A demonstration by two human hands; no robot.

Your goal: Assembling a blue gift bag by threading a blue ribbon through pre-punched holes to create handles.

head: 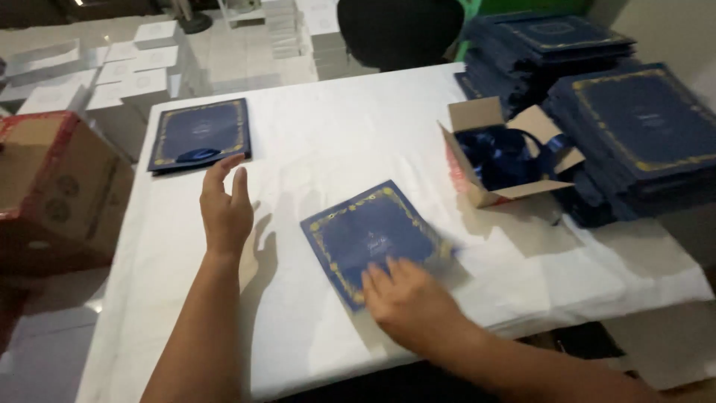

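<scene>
Head view: right hand (406,298) fingers flat, spread, pressing blue card (373,239); left hand (225,213) hovering left of card, fingers together, empty — keeping pressure even is avoiding creases.

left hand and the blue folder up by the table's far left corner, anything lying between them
Nothing: in the head view only bare white tablecloth separates the left hand from that blue folder. The fingertips stop just short of its near edge.
</scene>
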